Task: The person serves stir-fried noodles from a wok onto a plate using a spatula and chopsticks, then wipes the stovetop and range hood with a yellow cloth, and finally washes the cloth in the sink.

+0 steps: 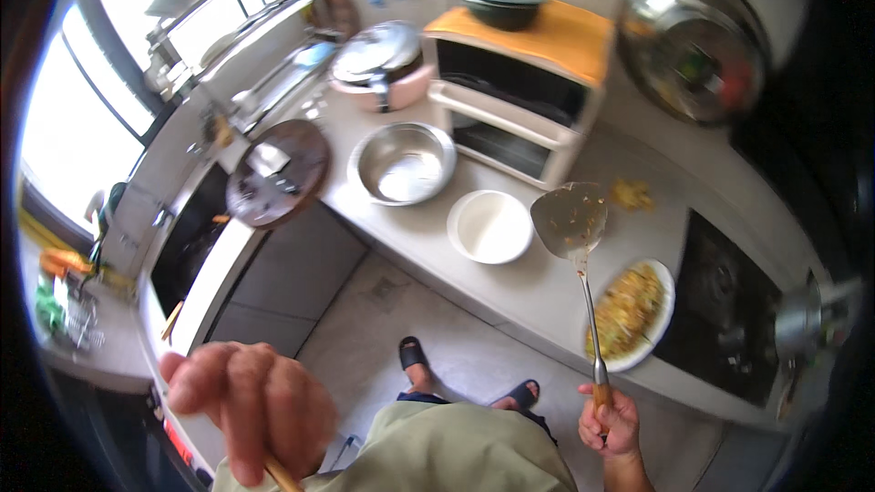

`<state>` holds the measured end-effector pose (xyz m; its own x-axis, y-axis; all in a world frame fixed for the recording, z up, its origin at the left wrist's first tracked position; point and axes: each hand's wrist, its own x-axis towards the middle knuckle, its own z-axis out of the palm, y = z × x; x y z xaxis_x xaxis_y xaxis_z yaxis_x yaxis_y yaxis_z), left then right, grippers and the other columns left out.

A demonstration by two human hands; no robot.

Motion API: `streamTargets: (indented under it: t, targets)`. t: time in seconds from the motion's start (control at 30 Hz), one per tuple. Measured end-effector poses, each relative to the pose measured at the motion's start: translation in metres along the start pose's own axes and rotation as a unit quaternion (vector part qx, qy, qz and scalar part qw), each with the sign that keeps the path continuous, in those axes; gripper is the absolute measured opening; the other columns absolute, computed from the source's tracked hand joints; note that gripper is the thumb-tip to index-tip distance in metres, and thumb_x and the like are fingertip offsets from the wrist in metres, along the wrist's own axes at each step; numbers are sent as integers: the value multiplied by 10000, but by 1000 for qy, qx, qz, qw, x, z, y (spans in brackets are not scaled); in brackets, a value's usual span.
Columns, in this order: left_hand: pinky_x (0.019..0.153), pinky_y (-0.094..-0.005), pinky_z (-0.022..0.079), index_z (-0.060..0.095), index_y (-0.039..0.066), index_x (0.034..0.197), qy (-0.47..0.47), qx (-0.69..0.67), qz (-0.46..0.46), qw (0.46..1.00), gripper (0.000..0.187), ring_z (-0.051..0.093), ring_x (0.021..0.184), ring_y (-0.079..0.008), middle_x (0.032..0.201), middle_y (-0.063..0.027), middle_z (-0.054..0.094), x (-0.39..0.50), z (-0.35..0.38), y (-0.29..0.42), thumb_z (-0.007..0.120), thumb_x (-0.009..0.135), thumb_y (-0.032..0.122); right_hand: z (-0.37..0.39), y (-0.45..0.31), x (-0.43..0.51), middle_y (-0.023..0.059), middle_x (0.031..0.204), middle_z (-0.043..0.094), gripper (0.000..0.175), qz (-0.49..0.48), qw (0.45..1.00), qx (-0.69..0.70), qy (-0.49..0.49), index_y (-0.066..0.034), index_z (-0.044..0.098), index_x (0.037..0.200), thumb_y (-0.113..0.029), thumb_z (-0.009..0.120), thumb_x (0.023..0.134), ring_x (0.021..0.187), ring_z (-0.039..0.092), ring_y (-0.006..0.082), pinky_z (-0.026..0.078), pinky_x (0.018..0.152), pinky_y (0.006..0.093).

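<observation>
My left hand (pixel 263 396) is raised close to the camera, its fingers curled around a thin wooden stick (pixel 281 475); most of that stick is cut off by the picture's lower edge. In my right hand (pixel 618 424) is the wooden handle of a metal wok spatula (pixel 569 222), blade pointing away from me and smeared with food bits. Under the spatula's shaft, an oval white plate (pixel 664 331) on the counter bears a heap of yellowish cooked food (pixel 625 311). A white bowl (pixel 490 227) stands left of the blade, with a stainless steel basin (pixel 402 164) beyond it.
A black cooktop (pixel 718 307) lies right of the plate. Behind the bowls stands a countertop oven (pixel 509 96), near a pink pot (pixel 383 85) with a metal lid. A round chopping board carrying a cleaver (pixel 270 158) sits beside the sink (pixel 195 239). Yellow scraps (pixel 632 194) lie on the counter.
</observation>
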<state>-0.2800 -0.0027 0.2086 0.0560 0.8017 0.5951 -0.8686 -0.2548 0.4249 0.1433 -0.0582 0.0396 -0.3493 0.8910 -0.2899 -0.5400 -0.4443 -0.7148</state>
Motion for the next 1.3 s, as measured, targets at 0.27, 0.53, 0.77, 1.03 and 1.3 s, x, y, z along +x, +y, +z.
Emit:
streamTargets:
  t: [0.27,0.53,0.77,1.03,1.3]
  targets:
    - [487,-332,528,701,64,1216,169,122,156,966,674,607,547,-224,799,-130,699,-66,-123,210,219,1168,533,183,64,175,49,714,543,440,190,958,-172,-125,74,567,1420,-102,620,1020,456,440,102,342,431,262]
    - [417,-268,452,691,18,1116,422,341,385,746,442,542,500,-153,710,-115,624,-199,-107,315,440,1169,377,436,202,368,6,696,551,163,293,867,-249,-318,-33,599,1089,-188,628,1049,455,468,87,339,413,267]
    - [437,-267,497,724,25,1100,605,337,369,620,499,618,563,-166,782,-131,673,-277,-58,264,443,1158,433,607,411,497,8,686,566,192,441,795,-302,-287,-101,539,935,-261,579,1034,495,503,97,384,409,265]
    - [639,-344,552,696,-11,1204,693,228,394,559,460,566,742,-187,812,-84,575,-324,-16,232,416,1161,352,666,562,499,178,888,684,672,455,819,-249,-246,-32,593,1281,-651,557,1023,510,507,164,433,487,317]
    - [598,-319,483,704,5,1110,655,177,262,686,302,558,726,-182,824,-77,613,-226,-142,234,508,1123,234,451,460,410,108,584,631,368,286,782,-308,-461,-20,616,899,-341,596,1079,369,570,207,459,353,360]
